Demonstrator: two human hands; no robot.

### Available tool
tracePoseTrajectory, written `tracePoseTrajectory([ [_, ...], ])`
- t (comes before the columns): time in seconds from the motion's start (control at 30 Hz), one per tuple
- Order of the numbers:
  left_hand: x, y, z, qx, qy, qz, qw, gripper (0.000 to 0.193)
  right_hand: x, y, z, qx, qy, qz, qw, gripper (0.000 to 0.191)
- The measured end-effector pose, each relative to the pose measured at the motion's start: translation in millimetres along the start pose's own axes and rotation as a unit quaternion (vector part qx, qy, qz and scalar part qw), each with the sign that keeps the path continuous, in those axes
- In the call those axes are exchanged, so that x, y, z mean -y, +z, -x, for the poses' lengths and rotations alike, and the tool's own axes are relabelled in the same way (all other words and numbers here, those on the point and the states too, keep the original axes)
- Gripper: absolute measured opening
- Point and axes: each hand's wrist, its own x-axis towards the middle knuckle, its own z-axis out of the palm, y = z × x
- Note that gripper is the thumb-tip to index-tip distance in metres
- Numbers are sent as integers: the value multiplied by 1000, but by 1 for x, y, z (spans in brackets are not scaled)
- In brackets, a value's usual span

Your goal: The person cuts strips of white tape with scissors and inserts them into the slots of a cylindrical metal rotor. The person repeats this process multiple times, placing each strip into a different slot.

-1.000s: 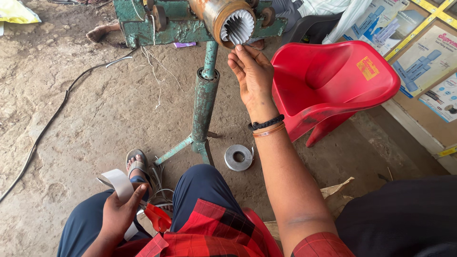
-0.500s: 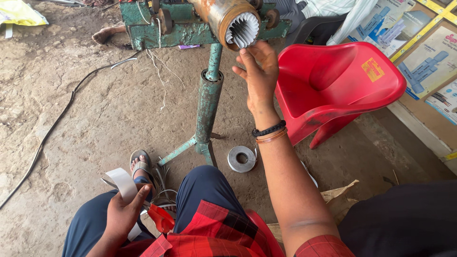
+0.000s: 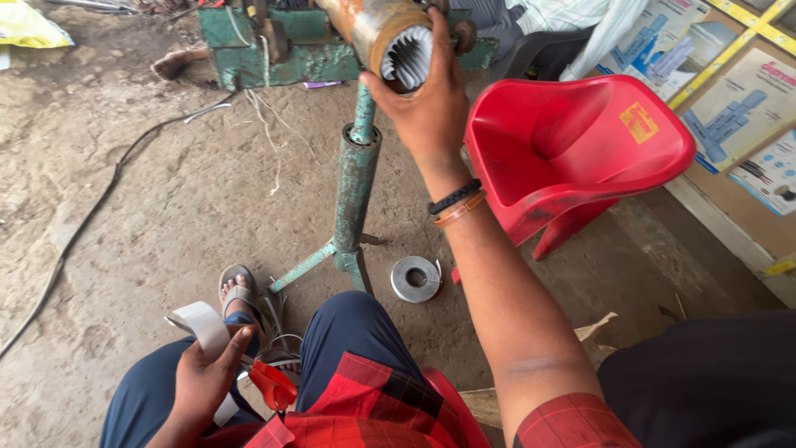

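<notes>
While the left hand (image 3: 203, 377) rests low beside the knee, well below and left of the green stand (image 3: 355, 187), its fingers curl around a strip of white paper (image 3: 199, 325), keeping it off the dirt floor. Red-handled scissors (image 3: 274, 386) lie just right of that hand. Above the stand, the right hand (image 3: 427, 112) wraps its fingers around the slotted metal cylinder (image 3: 390, 37), seemingly to steady it. A metal ring (image 3: 416, 279) lies near the stand's foot; a red chair (image 3: 572, 153) sits to its right.

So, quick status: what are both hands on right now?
Right hand gripping the rim of the slotted metal cylinder on the green stand. Left hand holding white paper strip by knee. Nothing between the two.
</notes>
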Motion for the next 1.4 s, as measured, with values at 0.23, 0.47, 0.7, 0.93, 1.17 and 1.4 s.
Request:
tracePoseTrajectory([
  [0.23, 4, 0, -1, -19, -8, -49, 999, 43, 8, -1, -2, -9, -28, 38, 999, 104],
  [0.47, 9, 2, -3, -26, 12, -61, 998, 40, 10, -6, -3, -5, -46, 65, 997, 108],
  [0.7, 10, 6, -2, -27, 52, -42, 997, 37, 9, -11, -5, 16, -58, 76, 995, 107],
  [0.93, 8, 7, -2, -27, 6, -54, 998, 36, 4, -21, -6, 70, -75, 134, 986, 106],
  [1.17, 4, 6, 0, -38, 24, -50, 998, 36, 15, -28, 0, 47, -63, 22, 997, 111],
  [1.4, 4, 7, 3, -21, 63, -65, 996, 37, 27, -38, 17, 105, 85, -158, 978, 100],
])
